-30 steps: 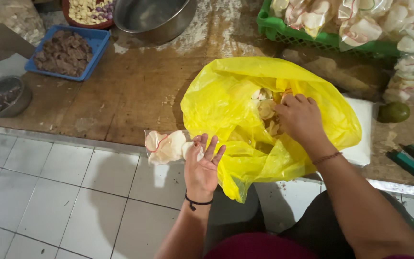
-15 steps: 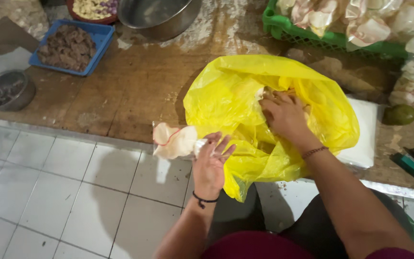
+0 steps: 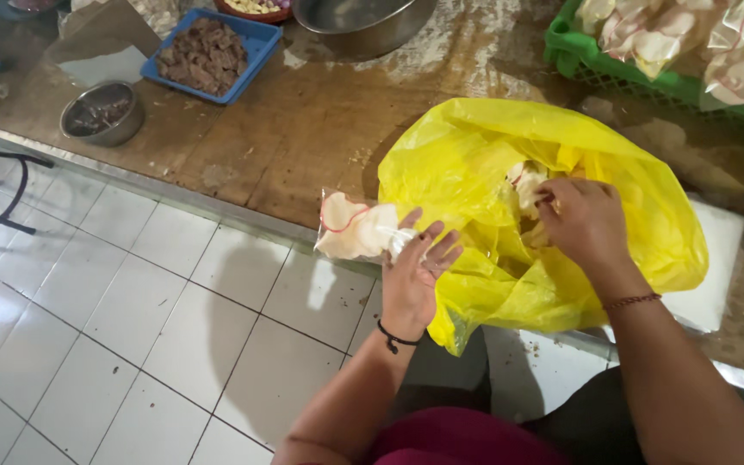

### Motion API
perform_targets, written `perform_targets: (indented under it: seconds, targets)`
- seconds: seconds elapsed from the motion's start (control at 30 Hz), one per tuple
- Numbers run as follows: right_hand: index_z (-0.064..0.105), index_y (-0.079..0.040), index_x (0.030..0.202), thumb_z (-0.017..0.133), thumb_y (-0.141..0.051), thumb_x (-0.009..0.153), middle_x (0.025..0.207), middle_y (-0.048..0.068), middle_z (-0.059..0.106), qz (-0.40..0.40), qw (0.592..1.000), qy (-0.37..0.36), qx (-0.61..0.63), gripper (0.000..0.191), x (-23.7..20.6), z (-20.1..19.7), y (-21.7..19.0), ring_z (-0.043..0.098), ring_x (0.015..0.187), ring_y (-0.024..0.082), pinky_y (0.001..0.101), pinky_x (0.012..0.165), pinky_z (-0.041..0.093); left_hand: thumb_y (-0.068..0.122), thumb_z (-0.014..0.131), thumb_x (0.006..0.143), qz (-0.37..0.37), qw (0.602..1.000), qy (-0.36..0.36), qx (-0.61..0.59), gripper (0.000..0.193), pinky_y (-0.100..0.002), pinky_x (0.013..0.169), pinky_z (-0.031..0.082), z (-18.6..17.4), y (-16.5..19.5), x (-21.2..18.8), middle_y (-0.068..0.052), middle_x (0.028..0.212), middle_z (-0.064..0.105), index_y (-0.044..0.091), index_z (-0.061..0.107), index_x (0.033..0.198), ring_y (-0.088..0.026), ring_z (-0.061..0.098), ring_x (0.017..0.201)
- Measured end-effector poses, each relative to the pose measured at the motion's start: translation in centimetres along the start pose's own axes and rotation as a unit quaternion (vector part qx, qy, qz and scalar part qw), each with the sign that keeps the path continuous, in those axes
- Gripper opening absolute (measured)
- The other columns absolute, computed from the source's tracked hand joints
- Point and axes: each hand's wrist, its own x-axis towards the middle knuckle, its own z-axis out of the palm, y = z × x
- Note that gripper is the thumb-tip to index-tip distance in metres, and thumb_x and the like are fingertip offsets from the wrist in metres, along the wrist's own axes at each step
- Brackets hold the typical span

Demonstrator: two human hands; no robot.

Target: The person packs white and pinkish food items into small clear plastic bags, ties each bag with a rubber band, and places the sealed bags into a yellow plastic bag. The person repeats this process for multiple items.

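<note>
A big yellow plastic bag (image 3: 475, 164) lies open at the near edge of a worn wooden table (image 3: 303, 129). My right hand (image 3: 583, 220) is inside its mouth, fingers closed around pale crackers (image 3: 527, 185). My left hand (image 3: 415, 275) grips the neck of a small clear packet of white crackers with red rims (image 3: 355, 231), held just left of the yellow bag, over the table edge. A dark band circles my left wrist.
A blue tray of brown pieces (image 3: 208, 53) and a small steel bowl (image 3: 101, 112) sit at the table's left. A large steel bowl (image 3: 359, 21) stands at the back, a green crate of cracker packets (image 3: 673, 52) at back right. White floor tiles lie below.
The view has shifted, so everything sits lower and further right in the frame. My left hand keeps hold of the small packet, and my right hand stays in the yellow bag.
</note>
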Motion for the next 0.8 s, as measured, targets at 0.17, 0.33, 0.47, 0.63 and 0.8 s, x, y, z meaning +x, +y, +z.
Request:
perform_targets:
  seconds: [0.17, 0.33, 0.47, 0.63, 0.8]
  targets:
    - [0.072, -0.009, 0.103, 0.079, -0.006, 0.081, 0.117, 0.020, 0.065, -0.102, 0.984, 0.072, 0.128, 0.024, -1.7, -3.1, -1.7, 0.065, 0.103, 0.031, 0.0369, 0.085, 0.055, 0.021, 0.059, 0.099, -0.019, 0.999, -0.019, -0.029, 0.060, -0.053, 0.104, 0.052, 0.4, 1.5, -1.2, -0.015, 0.136, 0.057, 0.009, 0.037, 0.154, -0.037, 0.060, 0.128]
    - [0.069, -0.004, 0.110, 0.070, -0.005, 0.092, 0.095, 0.006, 0.071, 0.161, 0.833, -0.132, 0.513, 0.018, -4.5, -4.6, -1.7, 0.068, 0.087, 0.015, 0.0303, 0.080, 0.056, 0.026, 0.060, 0.098, -0.033, 0.999, -0.018, -0.029, 0.065, -0.054, 0.107, 0.050, 1.4, 2.5, -2.8, -0.012, 0.146, 0.051, 0.014, 0.034, 0.156, -0.034, 0.054, 0.134]
    - [0.067, -0.003, 0.109, 0.068, -0.012, 0.097, 0.089, 0.008, 0.071, 0.241, 0.700, -0.158, 0.653, 0.015, -7.3, -4.9, -2.0, 0.065, 0.077, 0.018, 0.0322, 0.071, 0.054, 0.026, 0.061, 0.098, -0.034, 0.998, -0.048, -0.036, 0.067, -0.055, 0.107, 0.050, 2.0, 2.5, -4.2, -0.013, 0.147, 0.049, 0.013, 0.032, 0.157, -0.036, 0.054, 0.135]
    - [0.070, 0.000, 0.099, 0.068, -0.009, 0.096, 0.103, 0.002, 0.066, 0.165, 0.734, -0.161, 0.638, 0.010, -9.1, -5.8, -4.0, 0.063, 0.091, 0.013, 0.0302, 0.078, 0.053, 0.030, 0.062, 0.100, -0.041, 0.993, -0.089, -0.066, 0.068, -0.056, 0.105, 0.050, 2.5, 1.9, -6.0, -0.015, 0.145, 0.050, 0.013, 0.031, 0.158, -0.037, 0.055, 0.133]
    - [0.069, -0.002, 0.096, 0.064, -0.011, 0.096, 0.092, 0.003, 0.068, 0.191, 0.765, -0.134, 0.600, 0.011, -10.8, -6.7, -6.5, 0.064, 0.076, 0.014, 0.0309, 0.072, 0.055, 0.031, 0.062, 0.101, -0.036, 0.993, -0.100, -0.049, 0.069, -0.053, 0.104, 0.052, 2.9, 1.4, -7.3, -0.014, 0.146, 0.051, 0.012, 0.030, 0.159, -0.036, 0.057, 0.132]
